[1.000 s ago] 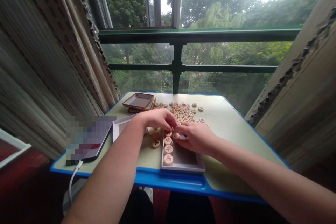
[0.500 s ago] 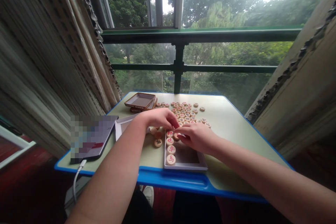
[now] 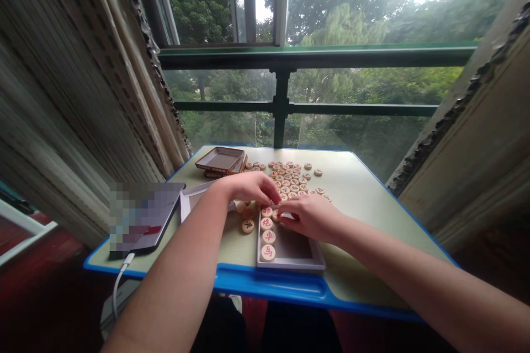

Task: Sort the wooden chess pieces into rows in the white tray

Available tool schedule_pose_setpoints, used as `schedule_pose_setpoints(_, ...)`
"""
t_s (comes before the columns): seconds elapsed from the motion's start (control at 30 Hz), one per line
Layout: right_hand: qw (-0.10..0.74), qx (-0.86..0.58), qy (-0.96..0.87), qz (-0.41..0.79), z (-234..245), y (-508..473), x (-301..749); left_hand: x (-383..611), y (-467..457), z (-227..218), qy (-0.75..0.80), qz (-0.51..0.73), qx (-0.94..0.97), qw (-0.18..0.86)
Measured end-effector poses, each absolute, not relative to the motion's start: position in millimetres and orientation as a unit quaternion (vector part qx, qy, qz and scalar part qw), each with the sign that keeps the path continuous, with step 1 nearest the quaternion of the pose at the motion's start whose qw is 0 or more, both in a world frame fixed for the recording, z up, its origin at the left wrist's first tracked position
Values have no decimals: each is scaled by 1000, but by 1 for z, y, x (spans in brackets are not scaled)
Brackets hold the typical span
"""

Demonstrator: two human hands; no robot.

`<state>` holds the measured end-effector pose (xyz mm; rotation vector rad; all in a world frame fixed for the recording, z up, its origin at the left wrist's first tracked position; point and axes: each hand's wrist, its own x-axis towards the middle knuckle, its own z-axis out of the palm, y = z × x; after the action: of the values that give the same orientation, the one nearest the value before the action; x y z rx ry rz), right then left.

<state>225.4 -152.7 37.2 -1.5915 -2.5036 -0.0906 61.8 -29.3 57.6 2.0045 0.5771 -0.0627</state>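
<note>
A grey shallow box (image 3: 298, 263) lies at the table's near edge, with a column of round wooden chess pieces (image 3: 267, 237) along its left side. My right hand (image 3: 310, 216) rests over the box's far end, fingers pinched on a piece I can barely see. My left hand (image 3: 252, 186) hovers just left of it, fingers curled down and meeting the right fingertips at the top of the column. A loose piece (image 3: 248, 225) lies on the table left of the box. Many more pieces (image 3: 290, 177) are spread behind the hands.
The small pale-green table (image 3: 364, 198) has a blue rim. A brown tray (image 3: 220, 159) sits at its back left, a grey lid (image 3: 188, 203) and a blurred-out tablet (image 3: 141, 218) with a white cable at the left. Window railing and curtains close in behind and beside.
Both hands have stayed at the top of the box with only slight finger shifts. The camera view has drifted a little.
</note>
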Motion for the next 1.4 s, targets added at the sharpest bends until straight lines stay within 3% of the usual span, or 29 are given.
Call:
schedule_pose_setpoints(0.87,122,-452,-883,-7,45,-160,220,64,-30,62,288,20,853,434)
schedule_pose_setpoints(1.0,114,-462,-879,-12,45,-159,221,67,-28,63,306,88,867,383)
schedule_pose_setpoints(1.2,184,-563,-803,-62,39,-141,239,71,-16,49,390,163,886,190)
schedule_pose_setpoints(1.3,227,-597,-767,-66,34,-126,253,74,-14,40,368,156,901,168)
schedule_pose_setpoints(1.4,206,-599,-772,-56,29,-115,263,78,-13,33,352,132,914,152)
